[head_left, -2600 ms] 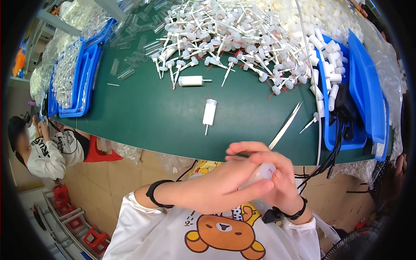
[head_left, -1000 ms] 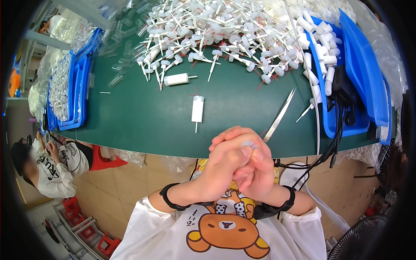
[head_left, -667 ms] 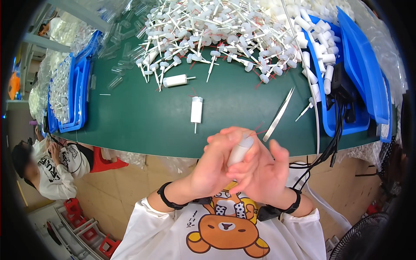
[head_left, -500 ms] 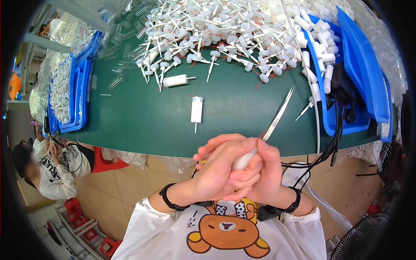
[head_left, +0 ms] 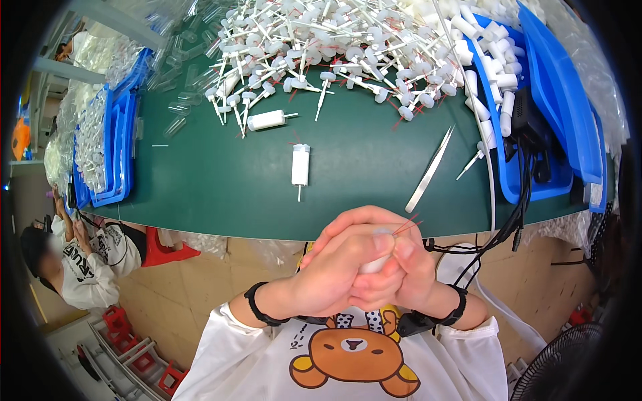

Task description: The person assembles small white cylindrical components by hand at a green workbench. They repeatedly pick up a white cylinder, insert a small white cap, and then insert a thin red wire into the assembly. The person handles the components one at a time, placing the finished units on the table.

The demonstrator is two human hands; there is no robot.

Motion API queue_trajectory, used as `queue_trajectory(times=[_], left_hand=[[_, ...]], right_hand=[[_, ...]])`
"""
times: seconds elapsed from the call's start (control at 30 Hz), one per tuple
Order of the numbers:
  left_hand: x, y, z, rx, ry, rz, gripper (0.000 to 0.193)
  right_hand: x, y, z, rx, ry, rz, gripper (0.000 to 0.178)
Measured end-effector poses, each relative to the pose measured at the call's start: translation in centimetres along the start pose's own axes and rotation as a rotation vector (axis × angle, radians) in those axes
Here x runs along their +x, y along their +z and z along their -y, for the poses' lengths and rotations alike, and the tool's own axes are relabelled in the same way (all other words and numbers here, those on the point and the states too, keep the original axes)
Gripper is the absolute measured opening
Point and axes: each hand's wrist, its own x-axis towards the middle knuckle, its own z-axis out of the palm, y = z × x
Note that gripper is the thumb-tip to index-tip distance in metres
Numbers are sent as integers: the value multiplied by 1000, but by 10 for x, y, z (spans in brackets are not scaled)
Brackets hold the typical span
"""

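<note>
Both hands are clasped together above my lap, just off the table's front edge. Closed between my left hand [head_left: 334, 271] and my right hand [head_left: 411, 267] is a white cylinder [head_left: 376, 266], mostly covered by my fingers. My two thumbs press at its upper end, where thin red strands stick out. Beyond my hands, silver tweezers [head_left: 431, 168] lie on the green table [head_left: 234, 180]. A white cylinder with a thin stem [head_left: 300, 165] lies ahead of my left hand, and a similar stemmed cylinder [head_left: 269, 120] rests farther back.
A large heap of white stemmed parts [head_left: 321, 53] with red strands covers the back. Clear tubes [head_left: 179, 107] lie at the back left. Blue bins [head_left: 117, 147] stand at the left; a blue bin [head_left: 508, 190] of white cylinders and black cables [head_left: 525, 194] are at the right. Another person [head_left: 87, 260] sits left.
My thumbs have shifted at the cylinder's upper end, and the red strands now show more plainly, pointing up and right. The view has moved slightly; the table's things stay put.
</note>
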Motion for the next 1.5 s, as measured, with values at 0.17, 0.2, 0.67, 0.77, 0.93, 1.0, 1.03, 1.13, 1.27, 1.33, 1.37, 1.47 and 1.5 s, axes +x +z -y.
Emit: queue_trajectory(times=[0.17,0.2,0.67,0.77,0.93,1.0,1.03,1.13,1.27,1.33,1.37,1.47,1.5], left_hand=[[1,-3,2,-19,18,41,23],[1,-4,2,-10,28,46,24],[1,-13,3,-128,42,170,39],[-4,-13,3,-158,30,160,39],[-18,-8,2,-152,-69,40,37],[-26,-13,9,-241,-56,99,35],[-28,-18,13,-289,-47,127,35],[-60,-54,4,555,-71,160,33],[-123,-131,36,610,-310,-305,41],[-150,-189,59,686,-275,-630,30],[-164,-218,71,744,-295,-813,30],[-199,-317,97,840,-612,-1114,35],[-205,-355,106,888,-721,-1138,34]], right_hand=[[1,-4,3,-54,12,8,56],[1,-4,3,-55,17,-2,55],[-17,-7,-7,188,365,-167,69],[-10,1,-4,186,302,-139,65],[-15,-13,-28,508,97,180,51],[-21,3,-15,317,172,52,44],[-20,7,-12,163,163,-17,40],[-16,12,-14,-254,-47,-134,44],[-35,-6,20,-241,21,23,41],[-40,-3,32,-279,-6,35,34],[-42,-1,36,-325,-21,24,32],[-40,4,40,-383,-36,9,26],[-38,7,39,-393,-40,5,24]])
